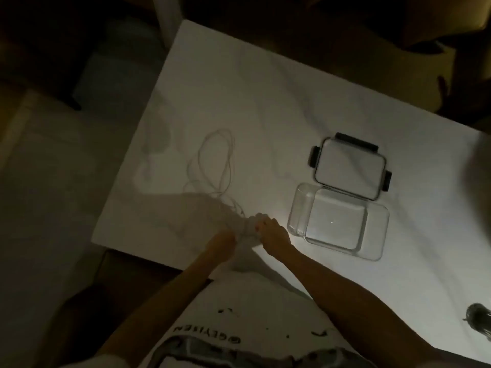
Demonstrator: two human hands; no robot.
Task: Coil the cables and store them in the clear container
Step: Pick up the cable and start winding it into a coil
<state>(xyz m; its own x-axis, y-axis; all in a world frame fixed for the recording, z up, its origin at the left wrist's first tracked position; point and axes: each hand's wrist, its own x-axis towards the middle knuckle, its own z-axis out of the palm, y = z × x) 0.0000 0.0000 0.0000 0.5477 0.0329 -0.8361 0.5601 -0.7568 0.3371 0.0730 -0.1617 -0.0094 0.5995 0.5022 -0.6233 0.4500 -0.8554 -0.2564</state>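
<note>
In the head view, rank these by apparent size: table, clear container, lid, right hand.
1. table
2. clear container and lid: about alike, the container perhaps slightly larger, so not ranked
3. right hand: smallest, even though it is nearest the camera

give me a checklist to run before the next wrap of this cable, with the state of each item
1. The right hand grips the near end of the cable: ok.
2. The left hand has a grip on it too: cannot tell, too dim and blurred.
3. The cable is fully coiled: not ok, loose loops lie on the table.
4. The loops are free of knots: cannot tell.
5. The clear container is open, nothing seen inside: ok.
6. The lid is off, lying at the container's far side: ok.
</note>
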